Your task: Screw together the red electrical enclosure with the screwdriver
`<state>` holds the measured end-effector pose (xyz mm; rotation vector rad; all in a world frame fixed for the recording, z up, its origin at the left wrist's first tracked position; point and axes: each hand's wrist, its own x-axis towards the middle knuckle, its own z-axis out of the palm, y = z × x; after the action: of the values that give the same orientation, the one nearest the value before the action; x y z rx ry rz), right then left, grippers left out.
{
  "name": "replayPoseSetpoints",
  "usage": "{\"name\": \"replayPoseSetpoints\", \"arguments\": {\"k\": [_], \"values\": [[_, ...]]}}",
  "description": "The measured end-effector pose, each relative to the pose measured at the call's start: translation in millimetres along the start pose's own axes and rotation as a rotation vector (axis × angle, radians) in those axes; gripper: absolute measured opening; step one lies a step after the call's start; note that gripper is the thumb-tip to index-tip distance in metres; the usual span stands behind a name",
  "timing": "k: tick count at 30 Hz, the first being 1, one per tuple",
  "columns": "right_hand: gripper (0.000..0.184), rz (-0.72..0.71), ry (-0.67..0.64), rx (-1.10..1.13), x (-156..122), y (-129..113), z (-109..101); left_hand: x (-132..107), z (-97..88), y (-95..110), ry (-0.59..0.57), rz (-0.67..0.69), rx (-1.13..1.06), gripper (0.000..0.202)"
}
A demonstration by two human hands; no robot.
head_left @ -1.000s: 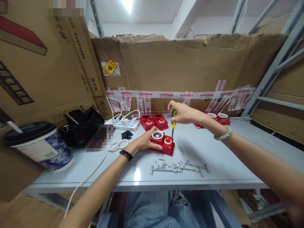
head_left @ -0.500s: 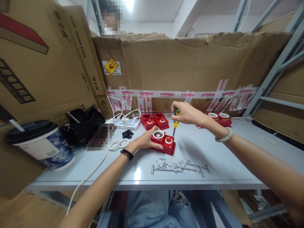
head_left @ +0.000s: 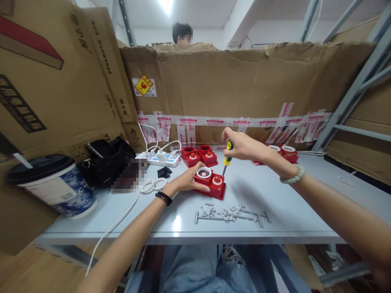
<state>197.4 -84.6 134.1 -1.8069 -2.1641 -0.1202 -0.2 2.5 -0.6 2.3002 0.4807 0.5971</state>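
Observation:
A red box with a white ring and a round red knob (head_left: 210,185) lies on the light table. My left hand (head_left: 190,179) is closed around its left side, thumb along the front. My right hand (head_left: 241,144) grips a screwdriver with a green and yellow handle (head_left: 227,156). The screwdriver leans, its tip at the box's far right corner; whether it sits in a screw is too small to tell. Loose screws (head_left: 210,211) and thin metal rods with crossbars (head_left: 210,218) lie in front of the box, beside several small pale parts (head_left: 236,211).
Two similar red boxes (head_left: 198,156) stand behind, and more red units (head_left: 288,154) at the right. To the left are a power strip (head_left: 163,158), a black bag (head_left: 106,156), a white cable (head_left: 122,219) and a lidded cup (head_left: 58,189). Cardboard (head_left: 244,81) walls the back, a person beyond it.
The screwdriver's handle has tilted slightly to the right, and my right hand has shifted a little with it. The box and my left hand stay put. The person behind has moved right.

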Motion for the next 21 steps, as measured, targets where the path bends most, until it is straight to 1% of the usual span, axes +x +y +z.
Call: {"name": "replayPoseSetpoints", "arguments": {"k": [2,3,7,8,12,14,17,19,21], "values": [[0.031,0.003,-0.035,0.027,-0.2,1.1,-1.1,0.0,-0.2,0.5,-0.001,-0.005,0.004,0.061],[0.029,0.009,-0.034,0.019,-0.1,1.8,-0.8,-0.1,-0.3,0.9,-0.001,-0.005,0.006,0.061],[0.015,0.0,0.065,-0.022,0.9,5.4,4.2,-0.2,-0.3,1.9,0.007,-0.006,0.022,0.061],[0.016,-0.012,0.069,0.005,0.9,6.2,5.3,-0.2,-0.1,1.8,0.009,-0.012,0.022,0.061],[0.036,-0.048,0.017,0.135,-1.2,7.6,7.6,-0.2,0.4,2.1,0.0,-0.024,0.015,0.063],[0.035,-0.03,0.045,0.123,-2.5,7.4,9.0,-0.2,0.4,3.2,0.001,-0.024,0.022,0.063],[0.033,-0.007,0.133,0.096,-3.3,7.6,11.4,-0.1,0.1,4.1,0.006,-0.041,0.028,0.063],[0.04,-0.003,0.149,0.145,-3.3,8.6,12.3,-0.1,-0.1,3.5,-0.001,-0.045,0.023,0.063],[0.047,-0.002,0.129,0.222,-3.0,9.7,13.3,0.0,0.0,2.4,-0.003,-0.041,0.016,0.063]]}}
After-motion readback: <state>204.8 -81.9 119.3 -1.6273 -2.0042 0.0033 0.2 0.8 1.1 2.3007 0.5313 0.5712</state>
